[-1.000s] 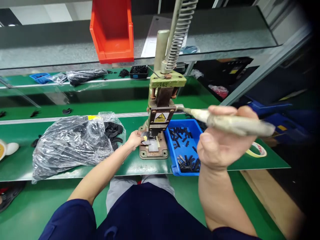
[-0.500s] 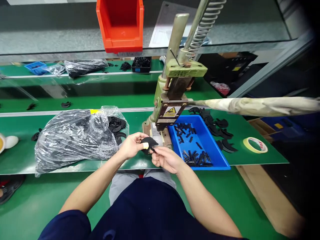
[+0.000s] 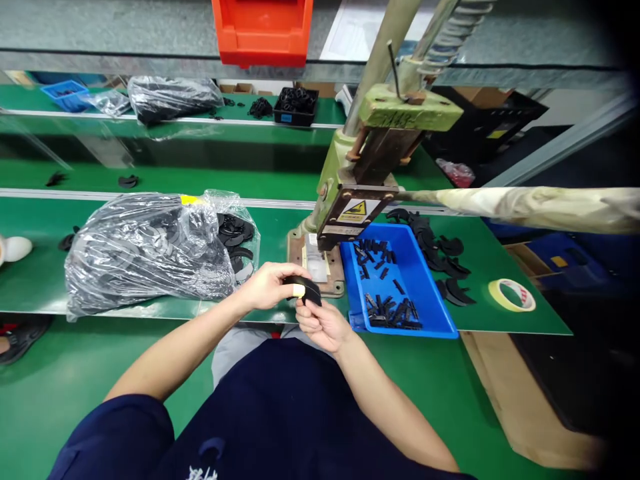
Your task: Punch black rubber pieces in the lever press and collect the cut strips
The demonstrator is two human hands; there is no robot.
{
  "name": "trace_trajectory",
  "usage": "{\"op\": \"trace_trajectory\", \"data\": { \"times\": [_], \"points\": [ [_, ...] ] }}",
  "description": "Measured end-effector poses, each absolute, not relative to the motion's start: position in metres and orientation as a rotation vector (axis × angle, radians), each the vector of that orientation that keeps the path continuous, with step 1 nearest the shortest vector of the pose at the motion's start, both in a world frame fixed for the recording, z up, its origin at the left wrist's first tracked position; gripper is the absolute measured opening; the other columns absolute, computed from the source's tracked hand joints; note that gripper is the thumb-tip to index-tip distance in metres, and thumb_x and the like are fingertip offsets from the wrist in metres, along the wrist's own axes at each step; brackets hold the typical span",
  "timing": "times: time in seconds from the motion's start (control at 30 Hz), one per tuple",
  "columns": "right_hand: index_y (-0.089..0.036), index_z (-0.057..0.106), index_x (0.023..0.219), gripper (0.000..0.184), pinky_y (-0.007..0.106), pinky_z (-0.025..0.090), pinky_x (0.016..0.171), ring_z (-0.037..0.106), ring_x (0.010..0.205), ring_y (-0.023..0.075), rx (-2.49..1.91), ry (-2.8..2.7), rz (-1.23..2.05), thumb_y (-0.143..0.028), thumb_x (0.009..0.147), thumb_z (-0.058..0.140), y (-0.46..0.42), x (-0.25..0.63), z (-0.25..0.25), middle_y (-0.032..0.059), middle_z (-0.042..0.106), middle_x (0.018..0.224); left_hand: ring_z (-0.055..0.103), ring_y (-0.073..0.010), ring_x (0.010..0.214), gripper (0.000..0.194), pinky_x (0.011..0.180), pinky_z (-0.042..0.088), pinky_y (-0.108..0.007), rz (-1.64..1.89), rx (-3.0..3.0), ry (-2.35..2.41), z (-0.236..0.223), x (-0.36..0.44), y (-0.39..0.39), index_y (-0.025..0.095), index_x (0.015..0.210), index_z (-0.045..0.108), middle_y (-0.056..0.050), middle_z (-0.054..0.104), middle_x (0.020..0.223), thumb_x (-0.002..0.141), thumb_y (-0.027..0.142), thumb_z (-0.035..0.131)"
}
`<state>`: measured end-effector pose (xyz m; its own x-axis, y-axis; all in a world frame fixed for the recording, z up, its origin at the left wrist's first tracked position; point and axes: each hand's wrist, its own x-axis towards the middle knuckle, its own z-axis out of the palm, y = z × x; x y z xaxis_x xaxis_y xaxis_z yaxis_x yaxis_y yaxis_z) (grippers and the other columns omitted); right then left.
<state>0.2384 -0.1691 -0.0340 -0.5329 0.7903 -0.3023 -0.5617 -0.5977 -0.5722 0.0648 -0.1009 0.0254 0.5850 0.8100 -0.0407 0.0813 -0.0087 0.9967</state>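
Observation:
A black curved plastic part (image 3: 312,291) is held in front of the press base, near the table's front edge. My left hand (image 3: 270,287) grips its left side, a yellow cover on the thumb tip. My right hand (image 3: 323,324) is closed at the part's lower right edge, fingertips against it; whether a small black piece is also pinched there is hidden. Just beyond my hands stands a green hand press (image 3: 345,180) with a pale block (image 3: 315,263) on its base. To the right, a blue tray (image 3: 435,307) contains many small black strips.
A clear plastic bag of black curved parts (image 3: 145,257) lies at left. More curved parts (image 3: 453,267) and a tape roll (image 3: 511,295) lie right of the tray. The press's long wrapped lever (image 3: 525,203) sticks out rightward. An orange bin (image 3: 265,40) sits on the shelf above.
My right hand has moved in under the curved part, and the small black piece at its fingertips no longer shows. The curved part has turned in my left hand. The camera view has tilted down.

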Motion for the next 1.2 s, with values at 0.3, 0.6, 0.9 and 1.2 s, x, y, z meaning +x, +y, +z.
{"op": "trace_trajectory", "data": {
  "times": [0.3, 0.6, 0.9, 1.2],
  "points": [
    [-0.016, 0.064, 0.084, 0.035, 0.018, 0.020, 0.040, 0.031, 0.047, 0.0025, -0.856, -0.700, 1.981, -0.047, 0.074, 0.078, -0.177, 0.239, -0.024, -0.0048, 0.049, 0.061, 0.068, -0.0202, 0.086, 0.026, 0.080, 0.054, -0.029, 0.739, 1.474, 0.784, 0.027, 0.063, -0.108, 0.017, 0.101, 0.073, -0.007, 0.073, 0.094, 0.077, 0.028, 0.075],
    [-0.021, 0.071, 0.101, 0.034, 0.025, 0.050, 0.060, 0.062, 0.068, 0.0112, -0.986, -1.090, 1.627, -0.046, 0.079, 0.073, -0.157, 0.262, -0.019, 0.0045, 0.072, 0.086, 0.070, -0.0196, 0.093, 0.020, 0.086, 0.057, -0.032, 1.035, 2.223, 0.539, 0.034, 0.044, -0.129, 0.022, 0.100, 0.074, -0.009, 0.075, 0.098, 0.090, 0.016, 0.058],
    [-0.027, 0.077, 0.094, 0.015, 0.038, 0.052, 0.093, 0.067, 0.096, 0.0172, -0.925, -1.641, 1.329, -0.032, 0.081, 0.073, -0.138, 0.277, 0.019, 0.0053, 0.075, 0.100, 0.072, -0.0233, 0.099, 0.027, 0.087, 0.060, -0.036, 1.122, 2.425, 0.359, 0.034, 0.035, -0.128, 0.021, 0.109, 0.073, -0.012, 0.076, 0.100, 0.091, 0.010, 0.056],
    [-0.022, 0.075, 0.096, 0.022, 0.033, 0.058, 0.078, 0.071, 0.084, 0.0168, -1.120, -1.660, 1.184, -0.039, 0.088, 0.064, -0.122, 0.259, 0.013, 0.0069, 0.077, 0.094, 0.070, -0.0208, 0.093, 0.016, 0.090, 0.055, -0.033, 0.922, 2.088, 0.906, 0.025, 0.034, -0.114, 0.023, 0.093, 0.076, -0.008, 0.076, 0.096, 0.091, 0.028, 0.061]
  ]
}}
